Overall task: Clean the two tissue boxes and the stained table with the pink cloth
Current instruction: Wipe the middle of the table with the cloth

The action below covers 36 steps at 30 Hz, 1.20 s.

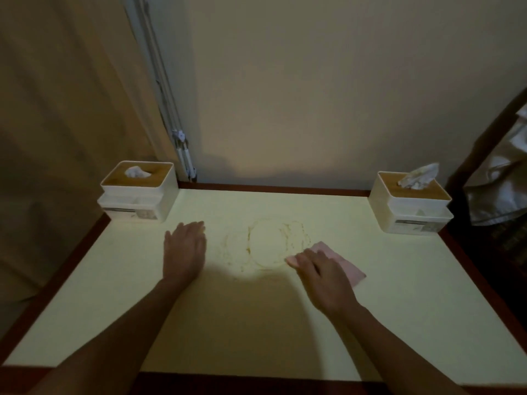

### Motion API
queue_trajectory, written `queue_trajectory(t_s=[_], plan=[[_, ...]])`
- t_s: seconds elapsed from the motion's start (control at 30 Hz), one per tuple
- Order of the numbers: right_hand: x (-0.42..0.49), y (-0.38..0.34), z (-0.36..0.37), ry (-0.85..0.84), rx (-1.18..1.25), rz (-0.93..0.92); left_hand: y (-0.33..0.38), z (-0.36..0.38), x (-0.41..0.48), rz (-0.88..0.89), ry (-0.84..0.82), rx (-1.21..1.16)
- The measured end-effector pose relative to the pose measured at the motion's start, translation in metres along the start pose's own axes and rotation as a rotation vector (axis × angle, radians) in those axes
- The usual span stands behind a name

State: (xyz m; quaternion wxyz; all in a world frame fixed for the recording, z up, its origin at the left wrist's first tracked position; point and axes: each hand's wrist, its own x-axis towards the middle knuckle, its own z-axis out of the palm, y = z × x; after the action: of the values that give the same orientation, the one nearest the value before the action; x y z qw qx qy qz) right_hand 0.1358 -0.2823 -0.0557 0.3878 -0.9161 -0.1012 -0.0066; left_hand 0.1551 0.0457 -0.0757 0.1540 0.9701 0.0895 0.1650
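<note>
The room is dim, with a pool of light on the pale yellow top of the desk (385,309), which has a dark red-brown border round its edges.

At the desk's far left corner stands the left tissue box (138,192), white with a wooden lid, a crumpled tissue poking up through the slot. It sits right at the corner, upright, its front label facing the person. Behind it a beige curtain (57,109) hangs down the left side, and a thin white folded stand (184,155) leans against the wall just past the box.

Nearer the middle, the left hand (185,252) lies flat, palm down, on the bare desk, fingers together and pointing toward the far edge. Its grip is open and holds nothing.

Just to the right of that hand, in the middle of the desk, is the stain (265,246): yellowish smeared rings and streaks, with a cleaner oval patch inside them.

At the right edge of the stain the right hand (322,277) presses down on the pink cloth (342,263), fingers spread flat on top of it and pointing toward the stain. The grip is flat, not curled round the cloth; the cloth lies folded on the desk, its far and right corners showing from under the hand.

At the desk's far right corner stands the right tissue box (410,203), of the same kind, with a taller tissue sticking up. Beyond the right edge some pale bedding (499,181) is heaped in the gloom.
</note>
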Motion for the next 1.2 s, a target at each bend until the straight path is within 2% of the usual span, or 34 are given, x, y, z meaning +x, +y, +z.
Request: queue_trajectory(t_s=[0.03, 0.13, 0.27, 0.33, 0.4, 0.6, 0.83, 1.0, 1.2], plan=[[0.003, 0.002, 0.010, -0.048, -0.165, -0.022, -0.009, -0.002, 0.003, 0.002, -0.014, 0.009], [0.012, 0.007, 0.026, -0.130, -0.502, 0.072, -0.015, 0.000, 0.006, 0.022, -0.089, 0.008], [0.018, 0.017, 0.036, -0.011, -0.716, 0.125, -0.008, 0.015, 0.001, 0.103, -0.142, 0.045], [0.019, 0.020, 0.035, 0.055, -0.726, 0.231, -0.010, 0.020, 0.000, 0.081, -0.138, 0.014], [0.017, 0.023, 0.036, 0.042, -0.743, 0.283, -0.012, 0.022, 0.002, 0.049, -0.128, -0.036], [0.038, 0.024, 0.040, 0.027, -0.764, 0.241, -0.010, 0.025, 0.002, 0.041, -0.127, -0.045], [0.102, 0.010, 0.056, -0.001, -0.742, 0.219, -0.010, 0.024, 0.003, 0.033, -0.139, -0.059], [0.147, -0.010, 0.078, -0.097, -0.688, 0.140, -0.012, 0.027, 0.004, 0.034, -0.133, -0.070], [0.171, -0.042, 0.105, -0.267, -0.618, -0.067, -0.011, 0.029, 0.004, 0.011, -0.097, -0.093]])
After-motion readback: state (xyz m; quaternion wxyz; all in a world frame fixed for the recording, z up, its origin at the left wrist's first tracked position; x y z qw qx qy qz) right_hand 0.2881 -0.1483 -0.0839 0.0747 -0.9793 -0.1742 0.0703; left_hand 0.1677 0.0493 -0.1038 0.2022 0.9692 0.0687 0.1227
